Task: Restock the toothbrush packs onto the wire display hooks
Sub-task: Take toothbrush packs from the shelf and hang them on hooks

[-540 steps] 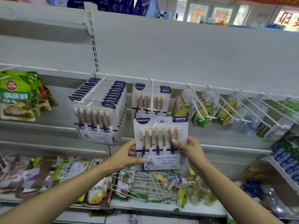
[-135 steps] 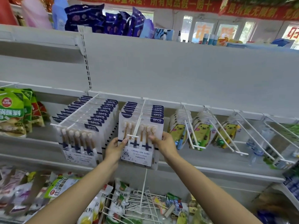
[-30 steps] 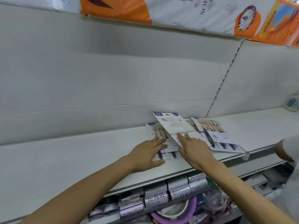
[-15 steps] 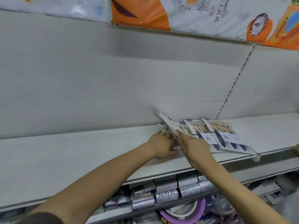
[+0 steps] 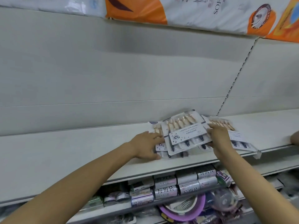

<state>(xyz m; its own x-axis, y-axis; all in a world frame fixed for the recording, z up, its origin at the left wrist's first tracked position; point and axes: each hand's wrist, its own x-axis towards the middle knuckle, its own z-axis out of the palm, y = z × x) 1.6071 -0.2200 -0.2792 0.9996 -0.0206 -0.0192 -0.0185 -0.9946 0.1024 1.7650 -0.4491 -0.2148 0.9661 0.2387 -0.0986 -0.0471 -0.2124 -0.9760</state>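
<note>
Several toothbrush packs lie in a loose pile on a white shelf (image 5: 80,151). The top toothbrush pack (image 5: 186,133) is tilted up with its printed face toward me. My right hand (image 5: 220,139) holds its right edge, thumb under it and fingers behind it. My left hand (image 5: 145,146) lies with straight fingers on a lower pack (image 5: 159,147) at the pile's left side, touching the top pack's left edge. Another pack (image 5: 237,138) lies flat to the right, partly under my right hand. No wire display hooks are in view.
A white back panel (image 5: 129,70) rises behind the shelf. Orange and white bags (image 5: 194,10) sit on top. Below the shelf are grey rolled packs (image 5: 178,183) and a purple ring-shaped item (image 5: 182,209). Part of another person's hand (image 5: 295,139) shows at the right edge.
I turned from the hook display to this shelf. Over the last second the top pack went from edge-on to face up and tilted, and my hands spread to its two sides.
</note>
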